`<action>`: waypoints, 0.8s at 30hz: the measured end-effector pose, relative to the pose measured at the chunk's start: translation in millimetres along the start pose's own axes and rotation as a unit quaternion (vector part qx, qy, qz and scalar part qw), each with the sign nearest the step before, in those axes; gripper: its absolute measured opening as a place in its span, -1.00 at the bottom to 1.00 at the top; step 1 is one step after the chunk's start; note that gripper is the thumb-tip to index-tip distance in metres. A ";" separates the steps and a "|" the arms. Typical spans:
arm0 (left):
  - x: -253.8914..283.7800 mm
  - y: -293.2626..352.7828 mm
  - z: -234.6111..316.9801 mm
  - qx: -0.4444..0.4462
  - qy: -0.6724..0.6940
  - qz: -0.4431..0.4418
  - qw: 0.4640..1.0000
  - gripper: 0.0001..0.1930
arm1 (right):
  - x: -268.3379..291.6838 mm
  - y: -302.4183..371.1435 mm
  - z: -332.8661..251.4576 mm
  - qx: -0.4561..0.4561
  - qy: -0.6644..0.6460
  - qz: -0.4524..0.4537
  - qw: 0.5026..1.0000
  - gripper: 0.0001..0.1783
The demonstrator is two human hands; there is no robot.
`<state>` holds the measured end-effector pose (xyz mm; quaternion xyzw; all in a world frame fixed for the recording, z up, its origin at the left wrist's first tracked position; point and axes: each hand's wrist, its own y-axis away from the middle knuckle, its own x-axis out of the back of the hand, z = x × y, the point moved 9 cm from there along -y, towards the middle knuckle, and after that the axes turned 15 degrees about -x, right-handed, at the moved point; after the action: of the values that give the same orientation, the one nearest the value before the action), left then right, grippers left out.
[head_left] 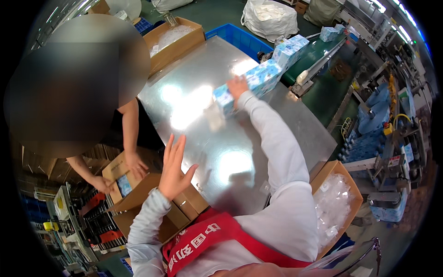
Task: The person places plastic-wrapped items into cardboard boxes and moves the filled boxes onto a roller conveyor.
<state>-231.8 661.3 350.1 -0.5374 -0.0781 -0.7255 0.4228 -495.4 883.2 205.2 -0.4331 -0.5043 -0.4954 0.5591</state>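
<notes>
Row of blue-and-white packs [264, 76] lies on the metal bench [300, 131], upper centre of the frame, its line running toward the green conveyor [312, 54] at upper right. Right grip [238, 88] is laid over the near end; motion blur, so cannot tell whether the fingers are clamped on a pack or only resting. Left grip [175, 168] is bare, fingers spread, left of centre. Handling, judged by look: packs probably light, somewhat soft, wrap likely slick; hard squeezing may dent them. Best hold: flat fingers and thumb across opposite long sides, supporting both row ends, pressure even.
</notes>
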 end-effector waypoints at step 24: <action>80.7 155.6 -39.3 0.116 0.067 0.252 0.958 0.17 | 16.2 23.4 -32.9 -0.010 -0.078 0.117 0.990 0.43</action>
<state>-156.6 498.2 349.1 -0.4374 0.0049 -0.6156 0.6555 -467.7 852.0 217.8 -0.5322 -0.4873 -0.3965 0.5675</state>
